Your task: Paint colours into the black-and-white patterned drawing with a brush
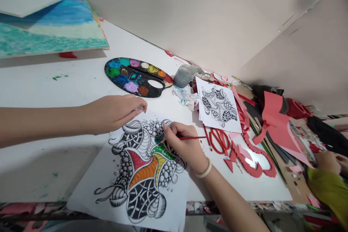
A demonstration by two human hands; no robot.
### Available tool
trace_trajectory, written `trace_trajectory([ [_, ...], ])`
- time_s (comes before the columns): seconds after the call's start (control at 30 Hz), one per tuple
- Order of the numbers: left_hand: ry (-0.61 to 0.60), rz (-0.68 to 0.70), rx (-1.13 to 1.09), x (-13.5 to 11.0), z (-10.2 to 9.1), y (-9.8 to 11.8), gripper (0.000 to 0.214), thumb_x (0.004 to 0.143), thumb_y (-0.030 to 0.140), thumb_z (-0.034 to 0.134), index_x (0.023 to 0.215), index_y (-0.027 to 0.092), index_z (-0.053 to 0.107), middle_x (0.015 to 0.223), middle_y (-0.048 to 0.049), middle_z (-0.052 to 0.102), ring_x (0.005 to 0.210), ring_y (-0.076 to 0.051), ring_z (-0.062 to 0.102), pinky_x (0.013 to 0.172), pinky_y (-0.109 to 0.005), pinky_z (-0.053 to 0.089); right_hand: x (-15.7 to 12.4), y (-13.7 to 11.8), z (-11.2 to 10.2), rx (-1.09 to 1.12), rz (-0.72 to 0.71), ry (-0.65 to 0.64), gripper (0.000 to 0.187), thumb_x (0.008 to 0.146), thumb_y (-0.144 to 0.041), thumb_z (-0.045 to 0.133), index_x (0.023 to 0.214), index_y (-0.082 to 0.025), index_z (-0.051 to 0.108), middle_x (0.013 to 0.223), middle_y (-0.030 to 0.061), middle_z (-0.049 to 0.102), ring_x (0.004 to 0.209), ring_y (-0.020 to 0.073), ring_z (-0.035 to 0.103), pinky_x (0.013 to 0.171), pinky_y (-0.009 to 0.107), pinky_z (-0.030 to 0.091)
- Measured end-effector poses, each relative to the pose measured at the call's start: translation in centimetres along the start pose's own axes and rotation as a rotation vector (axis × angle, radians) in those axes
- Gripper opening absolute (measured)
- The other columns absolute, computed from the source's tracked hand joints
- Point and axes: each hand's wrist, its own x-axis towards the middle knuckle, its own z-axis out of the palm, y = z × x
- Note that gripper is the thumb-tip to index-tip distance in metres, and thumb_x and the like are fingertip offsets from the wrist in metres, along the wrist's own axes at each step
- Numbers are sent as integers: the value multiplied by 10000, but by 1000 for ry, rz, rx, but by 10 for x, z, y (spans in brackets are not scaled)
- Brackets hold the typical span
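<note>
A patterned drawing sheet [108, 174] lies before me, tilted and hanging over the table's front edge. Some of its shapes are coloured red, orange, yellow, green and teal; others are black and white. In my right hand [187, 146] is a thin paintbrush [193, 138] with a red handle, its tip end down at the teal and green part. My left hand [116, 113] rests at the sheet's top edge with fingers curled together; what is between the fingertips, if anything, is too small to make out. Beyond it sits a black palette [141, 86] with several paint colours.
A jar of grey water [184, 75] stands by the palette, near a paint-stained crumpled cloth [186, 98]. Printed sheets [219, 105], red scissors [219, 141] and red paper scraps [251, 166] lie right. Painted canvases [54, 29] are back left. Another person's sleeve [327, 192] shows at far right.
</note>
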Motion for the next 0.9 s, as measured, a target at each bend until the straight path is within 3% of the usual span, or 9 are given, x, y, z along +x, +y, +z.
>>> trace_trajectory([
  [0.13, -4, -8, 3, 0, -1, 1, 716, 1322, 689, 183, 1267, 245, 741, 1133, -64, 834, 958, -230, 704, 886, -378, 466, 0, 1, 0, -35, -19, 13, 591, 1119, -338, 755, 659, -312, 384, 542, -74, 478, 527, 98, 364, 531, 268, 339],
  [0.43, -3, -28, 2, 0, -1, 2, 742, 1306, 726, 173, 1268, 253, 743, 1155, -66, 845, 972, -236, 719, 882, -376, 457, -2, 0, 1, -57, 58, 20, 721, 1182, -637, 799, 662, -308, 423, 530, -35, 584, 515, 114, 453, 552, 272, 444],
  [0.57, -11, -31, -1, 1, 0, 1, 731, 1298, 718, 183, 1293, 263, 755, 1154, -66, 832, 970, -248, 710, 898, -390, 461, -1, 0, 1, -30, 68, 15, 736, 1161, -664, 837, 656, -305, 439, 537, -30, 602, 514, 118, 482, 553, 275, 451],
  [0.77, -13, -33, -2, 0, 1, -1, 688, 1309, 694, 204, 1279, 264, 739, 1188, -56, 843, 1006, -240, 725, 905, -389, 449, -1, 1, 2, -41, 43, 23, 680, 1172, -572, 803, 666, -314, 430, 529, -44, 573, 507, 115, 441, 548, 276, 440],
  [0.9, -4, -28, -3, 0, 2, -3, 700, 1307, 712, 189, 1269, 268, 729, 1171, -47, 841, 976, -231, 711, 884, -382, 439, -1, 1, 2, -62, 35, -2, 692, 1164, -607, 804, 669, -315, 417, 529, -55, 537, 516, 113, 397, 539, 277, 416],
])
